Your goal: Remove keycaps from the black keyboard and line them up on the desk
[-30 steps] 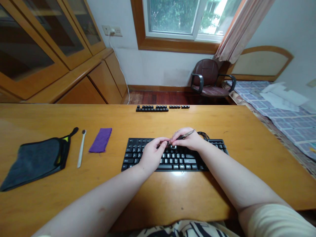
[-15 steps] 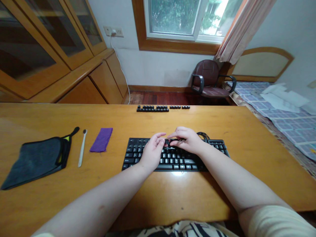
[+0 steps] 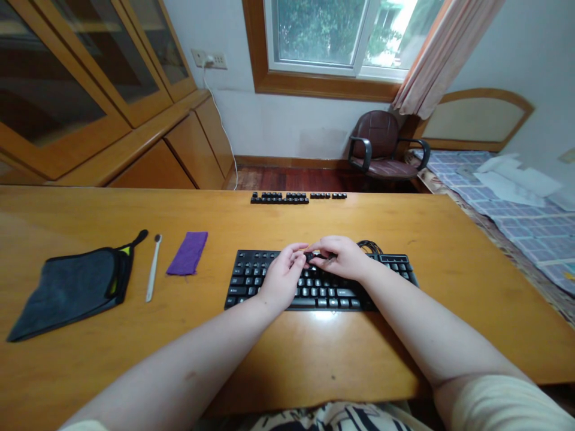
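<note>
A black keyboard lies on the wooden table, and both my hands are over its upper middle keys. My left hand has thumb and fingers brought together, its fingertips meeting those of the other hand. My right hand is curled in a pinch from the right side. Between the fingertips sits a small black piece, too hidden to name exactly. The keyboard's coiled cable shows behind my right wrist. Keys under my hands are partly covered.
Rows of loose black keycaps stand near the far table edge. To the left lie a purple cloth, a toothbrush with a white handle and a dark grey cloth. A brown armchair stands beyond the table.
My left hand has shifted slightly right, so its fingertips now close up against those of my right hand. The view has moved a little.
</note>
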The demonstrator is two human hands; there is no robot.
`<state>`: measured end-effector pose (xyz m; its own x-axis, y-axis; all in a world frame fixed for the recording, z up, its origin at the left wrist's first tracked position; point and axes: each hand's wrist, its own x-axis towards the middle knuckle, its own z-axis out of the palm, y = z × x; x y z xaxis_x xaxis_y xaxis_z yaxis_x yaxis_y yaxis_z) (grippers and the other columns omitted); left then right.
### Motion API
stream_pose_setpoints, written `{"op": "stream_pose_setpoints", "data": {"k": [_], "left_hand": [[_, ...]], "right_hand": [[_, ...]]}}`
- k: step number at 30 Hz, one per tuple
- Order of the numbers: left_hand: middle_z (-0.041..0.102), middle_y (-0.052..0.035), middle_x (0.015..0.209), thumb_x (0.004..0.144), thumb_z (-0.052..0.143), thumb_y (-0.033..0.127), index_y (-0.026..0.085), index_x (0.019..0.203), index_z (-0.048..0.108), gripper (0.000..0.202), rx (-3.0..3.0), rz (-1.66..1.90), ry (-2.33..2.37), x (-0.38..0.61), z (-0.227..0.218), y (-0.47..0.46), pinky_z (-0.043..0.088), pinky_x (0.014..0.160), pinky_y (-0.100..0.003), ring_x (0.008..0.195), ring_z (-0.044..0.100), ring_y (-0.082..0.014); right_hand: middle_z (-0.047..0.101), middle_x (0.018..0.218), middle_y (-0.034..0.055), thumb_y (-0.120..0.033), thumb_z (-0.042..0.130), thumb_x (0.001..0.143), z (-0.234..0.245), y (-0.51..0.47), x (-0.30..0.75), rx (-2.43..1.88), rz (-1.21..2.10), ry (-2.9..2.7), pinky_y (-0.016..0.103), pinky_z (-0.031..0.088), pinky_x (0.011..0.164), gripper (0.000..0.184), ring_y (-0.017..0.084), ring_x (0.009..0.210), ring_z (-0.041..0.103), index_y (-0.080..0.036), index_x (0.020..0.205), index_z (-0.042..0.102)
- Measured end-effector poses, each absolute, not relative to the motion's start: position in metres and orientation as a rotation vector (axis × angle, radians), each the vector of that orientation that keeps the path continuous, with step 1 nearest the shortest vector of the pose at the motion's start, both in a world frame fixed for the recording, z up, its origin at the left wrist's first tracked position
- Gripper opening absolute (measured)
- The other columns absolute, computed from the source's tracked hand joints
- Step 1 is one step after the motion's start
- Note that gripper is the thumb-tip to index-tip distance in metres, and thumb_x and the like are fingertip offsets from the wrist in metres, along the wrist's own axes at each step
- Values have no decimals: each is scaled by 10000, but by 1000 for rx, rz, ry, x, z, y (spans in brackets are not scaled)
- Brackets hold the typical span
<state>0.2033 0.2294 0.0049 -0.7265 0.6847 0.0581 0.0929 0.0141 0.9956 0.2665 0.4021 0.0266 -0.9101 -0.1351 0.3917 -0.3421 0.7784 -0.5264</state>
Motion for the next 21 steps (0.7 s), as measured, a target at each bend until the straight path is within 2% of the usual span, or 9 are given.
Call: {"op": "stream_pose_setpoints", "data": {"k": [6, 10, 13, 21], "left_hand": [[643, -56, 965, 875, 462, 313, 165, 1058, 561, 255, 809, 1729, 1880, 203, 6, 229, 471, 830, -317, 859, 610, -162], [650, -64, 980, 854, 500, 292, 169, 1071, 554, 255, 759, 1789, 1821, 202, 1, 230, 457, 865, -326, 922, 611, -176], [653, -73, 1000, 827, 543, 275, 166, 1091, 520, 287, 654, 1894, 1691, 201, 0, 232, 450, 880, -329, 951, 613, -181], [679, -65, 951, 812, 568, 287, 163, 1102, 499, 323, 561, 1898, 1615, 201, 6, 231, 438, 894, -344, 940, 635, -193]], "right_hand": [[618, 663, 15, -236, 590, 816, 27, 405, 265, 514, 901, -2632, 209, 422, 593, 193, 104, 588, 535, -197, 976, 691], [632, 670, 19, -272, 576, 837, 24, 407, 265, 511, 887, -2607, 203, 421, 580, 207, 100, 584, 542, -199, 998, 685], [637, 667, 13, -335, 623, 804, 22, 406, 265, 427, 860, -2599, 201, 423, 573, 263, 99, 575, 547, -196, 1020, 675], [647, 650, 20, -359, 585, 832, 21, 401, 266, 432, 724, -2550, 204, 421, 576, 239, 103, 577, 561, -181, 961, 678]]}}
